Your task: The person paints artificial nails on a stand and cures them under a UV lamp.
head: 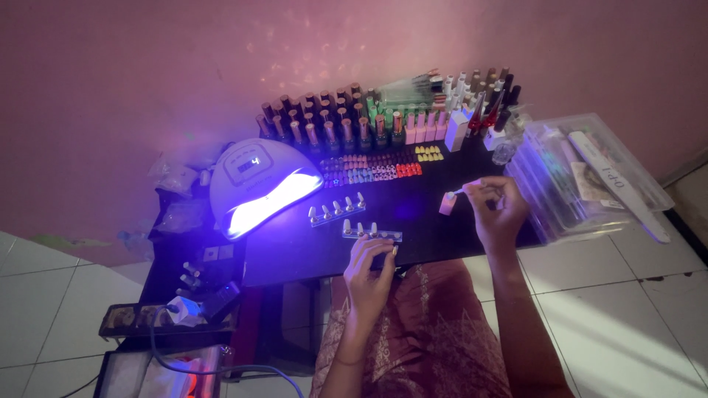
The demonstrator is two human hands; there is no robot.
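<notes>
Left hand [371, 265] sits at the near edge of the low black table [295, 250], fingers curled round the near side of a clear plastic strip holder w/ pale nail tips standing on it [371, 233]; thumb and forefinger pinch it lightly, other fingers loose. Right hand [495, 210] is toward the right edge, closed on a thin polish brush w/ pale cap [472, 189], held between thumb and first fingers, bristle end pointing left, at or just above the mouth of a small pale pink polish bottle [446, 203] standing upright on the table; can't tell if it touches. A second clear strip of nail tips [337, 209] lies just behind the first, apart from both hands. At the left back corner, a white domed curing lamp glowing violet [258, 184]. Along the back edge, rows of dark and pink polish bottles [346, 121], w/ rows of small coloured nail swatches [372, 169] in front. Off the right edge, a clear plastic storage box [582, 177] on the white tiled floor, long white nail file [619, 184] lying across its lid.
</notes>
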